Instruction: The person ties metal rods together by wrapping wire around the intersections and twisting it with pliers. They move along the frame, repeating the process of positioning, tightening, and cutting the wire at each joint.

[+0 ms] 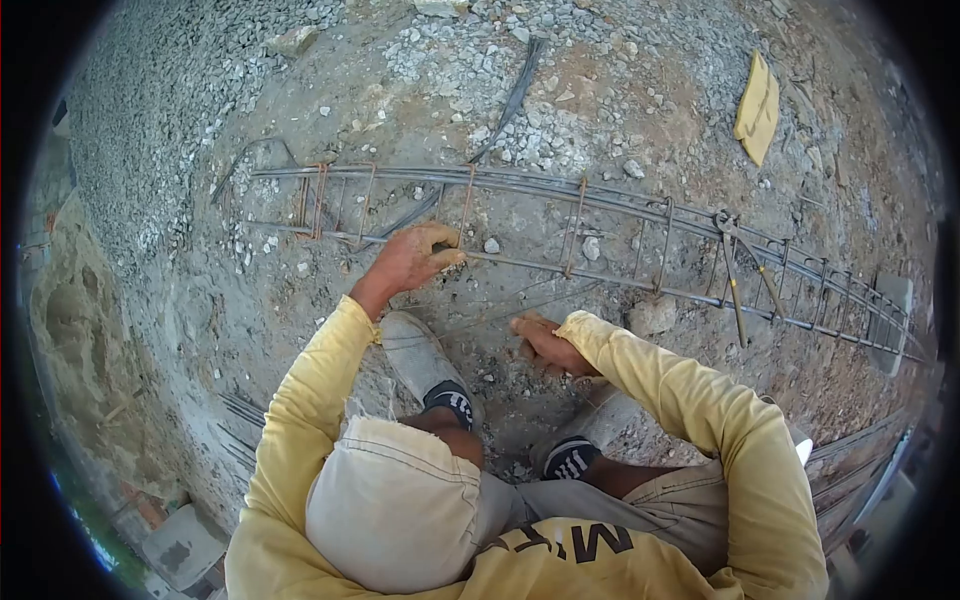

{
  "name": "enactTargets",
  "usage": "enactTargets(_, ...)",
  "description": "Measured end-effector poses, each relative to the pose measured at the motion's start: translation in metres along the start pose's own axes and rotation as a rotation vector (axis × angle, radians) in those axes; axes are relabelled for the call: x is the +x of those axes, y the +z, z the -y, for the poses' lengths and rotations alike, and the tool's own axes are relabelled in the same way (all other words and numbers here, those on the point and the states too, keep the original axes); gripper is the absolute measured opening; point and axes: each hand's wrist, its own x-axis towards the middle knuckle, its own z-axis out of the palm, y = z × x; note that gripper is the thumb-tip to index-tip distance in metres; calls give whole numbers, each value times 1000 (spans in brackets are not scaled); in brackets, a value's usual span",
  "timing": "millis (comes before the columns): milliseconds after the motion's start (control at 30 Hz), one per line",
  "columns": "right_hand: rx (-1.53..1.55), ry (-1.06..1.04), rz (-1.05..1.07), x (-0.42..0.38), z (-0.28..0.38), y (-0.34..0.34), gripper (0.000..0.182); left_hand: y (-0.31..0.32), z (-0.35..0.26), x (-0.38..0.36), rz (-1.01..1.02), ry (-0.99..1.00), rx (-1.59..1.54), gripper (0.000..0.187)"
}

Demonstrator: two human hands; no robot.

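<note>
A long, narrow rebar cage [615, 279] lies across the ground in front of me, its straight bars joined by rusty stirrups. My left hand [418, 257] is at its near bar, thumb and fingers closed around the bar beside one stirrup. Lower and to the right, my right hand [553, 345] hangs above the dirt between my feet, apart from the cage. Its fingers are curled, and what they hold, if anything, does not show. Thin wires run over the ground between the hands. Pincers [735, 270] rest on the cage farther right, handles toward me.
Gravel [150, 130] spreads at the far left. A yellow flat piece [758, 108] lies at the upper right, and a dark strip [515, 95] lies beyond the cage. A grey block [888, 322] sits at the cage's right end. Loose bars [240, 425] lie left of me.
</note>
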Motion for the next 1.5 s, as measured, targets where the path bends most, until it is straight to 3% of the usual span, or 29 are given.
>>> enactTargets(133, 305, 124, -89, -19, 38, 4, 51, -7, -6, 2, 75, -24, -203, 33)
enactTargets(267, 657, 32, -259, 19, 20, 29, 35, -4, -8, 12, 131, -38, -318, 30)
enactTargets(400, 1088, -213, -504, 52, 38, 59, 13, 5, -8, 20, 138, -80, -272, 25)
enactTargets(533, 1307, -407, -750, 82, 38, 71, 22, -2, -14, 14, 159, -107, -334, 19)
enactTargets(633, 1300, -527, -740, 91, 35, 67, 24, -1, -13, 18, 162, -101, -386, 18)
enactTargets(767, 1225, -531, -679, 105, 27, 55, 27, 4, -5, 22, 162, -116, -266, 23)
enactTargets(933, 1162, -467, -711, 100, 42, 54, 19, 10, -1, 22, 155, -87, -376, 19)
enactTargets(1167, 1118, -502, -611, 111, 48, 49, 28, 10, 7, 24, 253, -94, -516, 13)
enactTargets(1233, 1124, -535, -572, 111, 48, 44, 27, 3, -7, 28, 264, -121, -398, 15)
enactTargets(1267, 1142, -561, -546, 112, 46, 44, 27, 3, -13, 27, 273, -137, -345, 15)
enactTargets(1367, 1178, -584, -531, 114, 36, 42, 25, -1, -6, 23, 346, -155, -639, 21)
enactTargets(1500, 1240, -627, -505, 111, 32, 41, 23, 1, 3, 33, 409, -115, -679, 40)
